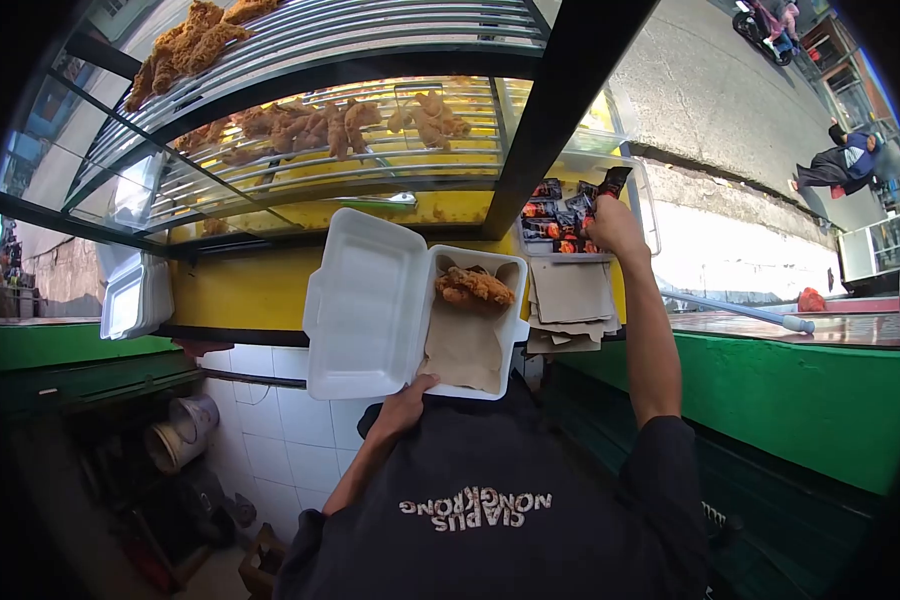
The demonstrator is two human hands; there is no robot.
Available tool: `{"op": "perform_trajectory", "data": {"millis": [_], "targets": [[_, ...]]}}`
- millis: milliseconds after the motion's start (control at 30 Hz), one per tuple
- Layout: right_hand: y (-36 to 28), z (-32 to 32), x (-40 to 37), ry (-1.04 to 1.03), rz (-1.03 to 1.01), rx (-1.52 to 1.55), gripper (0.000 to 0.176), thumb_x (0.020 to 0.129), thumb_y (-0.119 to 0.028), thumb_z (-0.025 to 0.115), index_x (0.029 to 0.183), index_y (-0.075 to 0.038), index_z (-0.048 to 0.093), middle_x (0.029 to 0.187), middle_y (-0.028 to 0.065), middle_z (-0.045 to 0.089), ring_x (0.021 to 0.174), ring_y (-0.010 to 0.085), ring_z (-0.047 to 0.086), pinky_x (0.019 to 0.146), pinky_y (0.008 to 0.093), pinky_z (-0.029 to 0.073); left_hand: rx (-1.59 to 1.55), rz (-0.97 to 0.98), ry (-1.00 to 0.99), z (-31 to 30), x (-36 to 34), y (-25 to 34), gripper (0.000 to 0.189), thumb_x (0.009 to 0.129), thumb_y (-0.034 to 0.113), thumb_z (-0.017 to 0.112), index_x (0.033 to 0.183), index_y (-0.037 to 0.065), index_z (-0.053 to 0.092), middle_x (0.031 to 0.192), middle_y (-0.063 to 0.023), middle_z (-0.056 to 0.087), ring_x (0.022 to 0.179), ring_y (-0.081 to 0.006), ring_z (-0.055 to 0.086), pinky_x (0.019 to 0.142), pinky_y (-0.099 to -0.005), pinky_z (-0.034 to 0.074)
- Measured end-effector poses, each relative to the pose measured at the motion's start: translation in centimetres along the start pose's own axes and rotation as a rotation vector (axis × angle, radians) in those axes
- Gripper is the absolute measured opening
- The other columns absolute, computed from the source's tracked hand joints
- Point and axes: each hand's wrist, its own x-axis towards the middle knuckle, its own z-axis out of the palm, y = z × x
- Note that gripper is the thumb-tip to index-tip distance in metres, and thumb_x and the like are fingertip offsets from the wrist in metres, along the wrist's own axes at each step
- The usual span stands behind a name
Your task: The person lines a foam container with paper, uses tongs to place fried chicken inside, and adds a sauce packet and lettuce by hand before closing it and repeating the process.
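Observation:
My left hand [404, 405] grips the near edge of an open white foam takeaway box [365, 300], close to its hinge. Brown paper [463, 345] lines the box's right half, and a piece of fried chicken [474, 287] lies at the far end of that half. My right hand [618, 228] is over a clear plastic tub [653, 215] of black-and-red sauce sachets [545, 210]. Its fingers are closed on a dark sachet [615, 181] that sticks up above them.
A stack of brown paper sheets [572, 300] lies below the tub. Stacked foam boxes [140, 295] stand at the left. Ahead, a glass case holds fried chicken [320, 128] on racks, with tongs [375, 200] lying inside. A pedestrian [842, 160] and a motorbike [763, 30] are on the street.

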Motion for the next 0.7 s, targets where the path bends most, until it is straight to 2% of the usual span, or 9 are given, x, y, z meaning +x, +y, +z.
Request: {"op": "perform_trajectory", "data": {"millis": [67,200,300,333,433,500,600,667,700], "targets": [[0.1,0.2,-0.2,0.072,-0.055,0.062,0.032,0.073,-0.014,0.075,0.099,-0.001,0.061,0.101,0.0199,0.066,0.1,0.0365,0.062,0.086,0.0442,0.05,0.003,0.022,0.035,0.4,-0.4,0.4,0.031,0.089,0.023,0.058,0.095,-0.007,0.064,0.093,-0.0118,0.064,0.093,-0.021,0.057,0.085,-0.0315,0.043],[0.1,-0.6,-0.2,0.038,-0.056,0.067,0.029,0.074,-0.014,0.074,0.097,-0.001,0.062,0.094,0.018,0.067,0.097,0.0354,0.064,0.082,0.0429,0.05,0.005,0.085,0.025,0.5,-0.3,0.0,0.03,0.089,0.023,0.057,0.095,-0.005,0.065,0.094,-0.0116,0.064,0.094,-0.0214,0.057,0.086,-0.0315,0.042],[0.2,-2.0,-2.4,0.34,-0.181,0.332,0.027,0.077,-0.012,0.072,0.102,-0.004,0.066,0.088,0.0168,0.068,0.078,0.032,0.065,0.07,0.0392,0.049,0.024,0.02,0.011,0.2,-0.3,0.2,0.024,0.09,0.018,0.056,0.098,-0.002,0.067,0.101,-0.0136,0.066,0.098,-0.0238,0.058,0.09,-0.0317,0.043],[0.3,-2.8,-3.0,0.287,-0.158,0.509,0.024,0.08,-0.01,0.07,0.103,-0.004,0.069,0.091,0.0149,0.07,0.072,0.0271,0.066,0.067,0.0359,0.049,0.024,0.033,0.003,0.0,-0.1,-0.1,0.023,0.09,0.017,0.056,0.098,-0.002,0.067,0.1,-0.0134,0.066,0.097,-0.0238,0.058,0.089,-0.0318,0.043],[-0.6,-5.2,-7.2,0.295,-0.33,0.707,0.018,0.081,-0.005,0.069,0.099,-0.004,0.072,0.093,0.0117,0.07,0.075,0.0228,0.068,0.068,0.0316,0.052,0.007,0.035,0.023,-0.1,-0.2,-0.8,0.022,0.089,0.016,0.057,0.097,-0.002,0.066,0.096,-0.0124,0.065,0.093,-0.0229,0.059,0.086,-0.0325,0.044],[-3.3,-6.2,-11.0,0.433,-0.741,0.607,0.017,0.08,-0.001,0.07,0.096,-0.005,0.074,0.092,0.0089,0.071,0.079,0.0211,0.069,0.07,0.0281,0.054,-0.003,0.037,0.042,-0.1,-0.1,-1.0,0.022,0.089,0.016,0.057,0.097,-0.003,0.066,0.094,-0.0116,0.064,0.09,-0.0219,0.058,0.084,-0.033,0.044],[-5.4,-3.7,-14.2,0.307,-1.069,0.504,0.028,0.073,0.004,0.071,0.098,-0.01,0.073,0.098,0.0056,0.069,0.082,0.0213,0.068,0.069,0.033,0.055,0.139,0.173,0.038,-0.1,0.2,-1.3,0.02,0.087,0.014,0.059,0.097,-0.002,0.066,0.093,-0.0118,0.064,0.089,-0.0224,0.058,0.084,-0.0339,0.045],[-6.5,-1.4,-15.2,0.252,-1.244,0.333,0.038,0.066,-0.001,0.072,0.103,-0.012,0.071,0.1,0.0046,0.07,0.078,0.0169,0.065,0.07,0.0327,0.051,-0.013,-0.03,0.023,0.0,0.8,-1.4,0.017,0.086,0.01,0.059,0.099,0.002,0.067,0.098,-0.0143,0.065,0.094,-0.0269,0.06,0.088,-0.0346,0.045],[-6.7,0.0,-15.1,0.258,-1.298,0.251,0.039,0.067,-0.003,0.07,0.104,-0.013,0.07,0.103,0.0036,0.069,0.077,0.0161,0.064,0.071,0.0319,0.05,-0.009,-0.024,0.021,-0.1,0.8,-1.2,0.017,0.086,0.01,0.059,0.099,0.002,0.067,0.098,-0.0143,0.065,0.094,-0.0269,0.06,0.088,-0.0346,0.045]]}}
